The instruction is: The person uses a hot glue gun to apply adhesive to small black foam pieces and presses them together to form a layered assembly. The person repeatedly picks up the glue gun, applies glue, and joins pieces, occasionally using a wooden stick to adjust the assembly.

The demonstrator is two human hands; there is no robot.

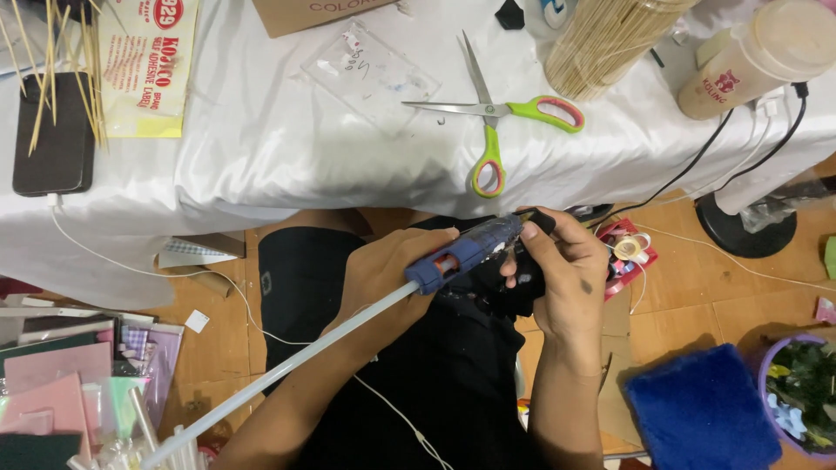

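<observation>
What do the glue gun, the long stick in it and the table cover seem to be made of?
Glue gun: probably hard plastic, blue, with a dull sheen. Long stick: it looks like translucent whitish glue, smooth and slightly glossy. Table cover: apparently a white satin-like fabric, since it shines and folds softly.

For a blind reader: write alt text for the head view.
Both hands, left hand and right hand, hold a blue glue gun with a long glue stick behind it, below a white-draped table bearing green-handled scissors.
</observation>
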